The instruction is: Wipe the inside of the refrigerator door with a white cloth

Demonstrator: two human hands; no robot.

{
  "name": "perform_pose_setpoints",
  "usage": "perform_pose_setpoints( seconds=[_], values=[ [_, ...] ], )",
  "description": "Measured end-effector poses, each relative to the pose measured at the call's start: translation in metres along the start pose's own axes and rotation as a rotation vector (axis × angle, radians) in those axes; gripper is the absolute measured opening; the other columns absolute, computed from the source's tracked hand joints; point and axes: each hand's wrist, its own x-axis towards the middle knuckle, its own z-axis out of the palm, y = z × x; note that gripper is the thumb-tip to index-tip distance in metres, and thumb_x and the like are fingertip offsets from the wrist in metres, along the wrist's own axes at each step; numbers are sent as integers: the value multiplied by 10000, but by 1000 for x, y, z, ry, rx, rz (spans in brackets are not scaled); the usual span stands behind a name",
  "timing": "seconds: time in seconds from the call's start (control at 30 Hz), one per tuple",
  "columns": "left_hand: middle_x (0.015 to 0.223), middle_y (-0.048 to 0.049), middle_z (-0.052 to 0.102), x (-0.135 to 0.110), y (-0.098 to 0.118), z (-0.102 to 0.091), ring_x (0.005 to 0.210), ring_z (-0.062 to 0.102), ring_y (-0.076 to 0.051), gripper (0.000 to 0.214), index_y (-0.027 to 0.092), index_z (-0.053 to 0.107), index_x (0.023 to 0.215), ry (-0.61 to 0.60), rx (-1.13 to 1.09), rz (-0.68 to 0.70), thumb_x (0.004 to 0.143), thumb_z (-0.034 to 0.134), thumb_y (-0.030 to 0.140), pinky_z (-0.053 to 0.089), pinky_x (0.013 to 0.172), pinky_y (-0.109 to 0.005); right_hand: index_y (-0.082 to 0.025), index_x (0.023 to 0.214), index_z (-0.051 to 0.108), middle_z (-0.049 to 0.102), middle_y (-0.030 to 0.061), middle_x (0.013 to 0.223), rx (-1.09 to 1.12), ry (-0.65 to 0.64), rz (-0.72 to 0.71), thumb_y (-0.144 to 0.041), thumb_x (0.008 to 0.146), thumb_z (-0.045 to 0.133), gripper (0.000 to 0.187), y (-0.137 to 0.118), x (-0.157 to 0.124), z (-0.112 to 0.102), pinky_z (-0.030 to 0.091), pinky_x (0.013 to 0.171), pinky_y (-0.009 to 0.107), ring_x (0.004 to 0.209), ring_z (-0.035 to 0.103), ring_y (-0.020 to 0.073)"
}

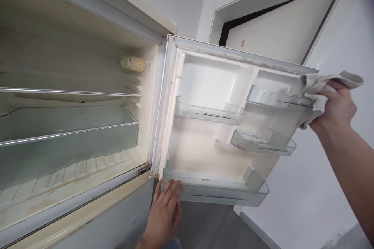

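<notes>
My right hand [336, 105] is closed round a crumpled light grey cloth [317, 89] and holds it against the outer side of the open refrigerator door [201, 144], near the upper right bin. Part of the cloth hangs below the fingers. At the door's lower hinge-side corner is my left hand [165, 210], its fingers stretched out and resting on the end of the clear bottom bin [222, 196]. Dark grime marks the rubber seal [228, 54] along the door's top edge.
Inside the refrigerator, on the left, are a glass shelf [73, 92], a clear drawer [70, 148] and a cream lamp cover [133, 64]. More clear bins [207, 113] line the door. A white wall [330, 179] and a white room door [280, 23] stand behind.
</notes>
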Motion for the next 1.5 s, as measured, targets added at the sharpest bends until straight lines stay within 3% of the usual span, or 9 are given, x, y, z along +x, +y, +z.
perform_pose_setpoints(
  seconds=[0.17,0.33,0.43,0.63,1.03,1.17,1.27,1.4,1.5],
  values=[
    [1362,-5,605,1,1,1,1303,500,-197,602,273,392,1412,16,3,-8,842,452,91,393,1128,-507,-140,1384,455,452,132,1464,193,-111,108,-99,824,386,566,-23,1,-6,435,1048,429,1328,464,248],
    [1349,-9,613,0,1,2,1298,504,-202,602,265,391,1412,31,-7,-14,840,461,95,369,1138,-506,-141,1237,626,584,116,1340,132,-149,71,-123,790,598,448,-36,7,-14,412,1066,386,1229,557,266],
    [1352,-16,612,0,1,2,1302,497,-205,601,250,386,1416,40,-1,-4,839,464,97,355,1143,-506,-139,1191,657,615,119,1299,193,-95,99,-93,767,618,428,-31,8,-10,443,1026,355,1191,584,247],
    [1357,-12,609,0,0,2,1300,498,-202,584,256,402,1404,32,9,5,844,459,101,358,1141,-499,-168,1132,657,616,86,1286,407,-14,129,-57,762,485,423,-15,3,-1,436,1036,337,1233,552,219],
    [1291,-31,651,3,1,4,1264,536,-212,572,241,436,1371,106,-45,-19,820,484,95,387,1122,-510,-21,1231,513,540,201,1334,423,226,246,-143,789,383,477,-26,-24,10,460,1003,320,1230,552,227],
    [1299,-25,648,3,1,2,1269,533,-210,583,246,418,1385,88,-33,-16,826,476,91,394,1118,-514,-119,1174,512,553,170,1306,307,321,99,-219,817,318,419,-28,-47,19,441,1031,363,1234,538,232],
    [1306,-20,645,3,1,0,1271,535,-205,598,265,405,1400,71,-49,-23,830,469,97,396,1127,-503,-184,1283,405,479,135,1397,200,351,-49,-267,851,274,459,-21,-63,28,379,1098,375,1311,465,196],
    [1318,-20,636,4,1,-2,1274,533,-203,600,273,405,1404,56,-56,-28,833,462,98,396,1132,-496,-157,1370,365,377,143,1492,-50,476,-169,-311,875,325,520,-11,-79,36,241,1183,384,1399,332,205],
    [1325,-20,629,4,1,-3,1276,529,-207,589,265,412,1396,39,-50,-19,833,458,96,402,1124,-514,-134,1369,417,433,164,1448,-113,460,-319,-348,911,350,510,-22,-93,43,242,1179,380,1374,359,231]
  ],
)
